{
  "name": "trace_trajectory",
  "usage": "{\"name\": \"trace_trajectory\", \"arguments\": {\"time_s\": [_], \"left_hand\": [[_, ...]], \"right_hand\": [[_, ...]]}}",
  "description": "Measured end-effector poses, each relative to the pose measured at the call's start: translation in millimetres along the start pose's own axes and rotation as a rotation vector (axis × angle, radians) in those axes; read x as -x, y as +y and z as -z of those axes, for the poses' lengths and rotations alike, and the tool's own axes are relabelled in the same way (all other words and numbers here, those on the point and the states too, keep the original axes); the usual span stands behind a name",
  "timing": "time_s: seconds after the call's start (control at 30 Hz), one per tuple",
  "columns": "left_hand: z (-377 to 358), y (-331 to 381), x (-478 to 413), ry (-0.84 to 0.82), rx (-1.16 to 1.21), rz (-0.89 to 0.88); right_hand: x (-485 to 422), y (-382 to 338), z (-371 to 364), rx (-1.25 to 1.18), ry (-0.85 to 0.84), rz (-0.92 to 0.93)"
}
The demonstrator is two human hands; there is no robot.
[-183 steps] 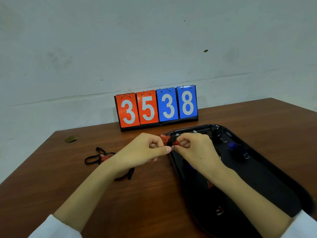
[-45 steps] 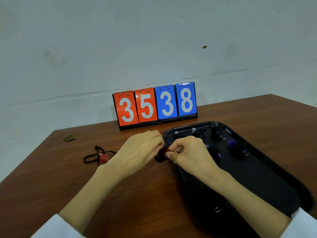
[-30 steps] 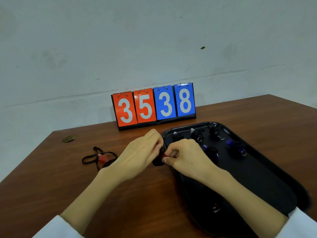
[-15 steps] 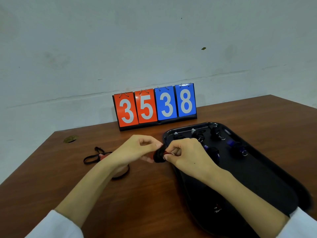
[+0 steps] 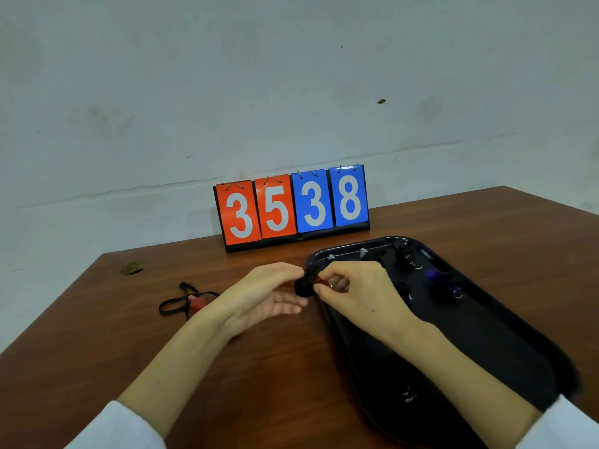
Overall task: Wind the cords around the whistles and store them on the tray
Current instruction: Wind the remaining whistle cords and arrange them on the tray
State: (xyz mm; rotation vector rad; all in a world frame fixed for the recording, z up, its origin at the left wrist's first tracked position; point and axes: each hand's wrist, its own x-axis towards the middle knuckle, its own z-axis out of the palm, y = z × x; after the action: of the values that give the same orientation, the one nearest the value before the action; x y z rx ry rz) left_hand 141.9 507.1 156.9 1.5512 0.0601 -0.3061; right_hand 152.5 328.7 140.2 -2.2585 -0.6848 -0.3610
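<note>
Right hand (image 5: 356, 296) pinches a red whistle (image 5: 319, 280) — black cord (image 5: 303, 286) wound round it — at the far-left edge of the tray (image 5: 502, 345). Left hand (image 5: 262, 296) slack, fingers loosely straight, tips at the bundle. Second whistle (image 5: 195, 303), its cord unwound, lies on the surface (image 5: 129, 367), left.

A brown wooden surface (image 5: 259, 384) stretches out in front of me, its far edge against a pale, scuffed wall (image 5: 227, 92). Near that far edge stands a flip scoreboard (image 5: 291, 205) on a black base, upright and facing me: two orange cards reading 3 and 5 on the left, two blue cards reading 3 and 8 on the right, each hung on small metal rings. Toward the far left corner the surface carries a dull greenish patch (image 5: 133, 268). A thin crack (image 5: 129, 189) runs across the wall, and a small dark speck (image 5: 381, 101) sits higher up, above the blue cards
</note>
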Motion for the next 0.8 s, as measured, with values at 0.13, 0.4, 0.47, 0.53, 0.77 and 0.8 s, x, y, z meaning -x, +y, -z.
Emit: {"name": "trace_trajectory", "arguments": {"time_s": [0.13,0.4,0.47,0.53,0.77,0.8], "left_hand": [[-7,-2,3,-0.04,-0.033,-0.045],[-47,-15,18,-0.162,-0.067,-0.129],[-58,-20,18,-0.14,-0.081,-0.155],[-66,-33,14,-0.034,-0.264,-0.275],[-100,-65,17,-0.127,-1.108,-0.656],[-104,-66,15,-0.125,-1.172,-0.655]], "right_hand": [[10,-1,13,0.056,0.03,-0.038],[54,0,28,-0.058,-0.04,0.005],[61,6,35,-0.038,0.037,-0.026],[68,16,45,-0.03,0.111,-0.126],[99,61,62,0.149,0.141,-0.435],[101,63,62,0.177,0.124,-0.449]]}}
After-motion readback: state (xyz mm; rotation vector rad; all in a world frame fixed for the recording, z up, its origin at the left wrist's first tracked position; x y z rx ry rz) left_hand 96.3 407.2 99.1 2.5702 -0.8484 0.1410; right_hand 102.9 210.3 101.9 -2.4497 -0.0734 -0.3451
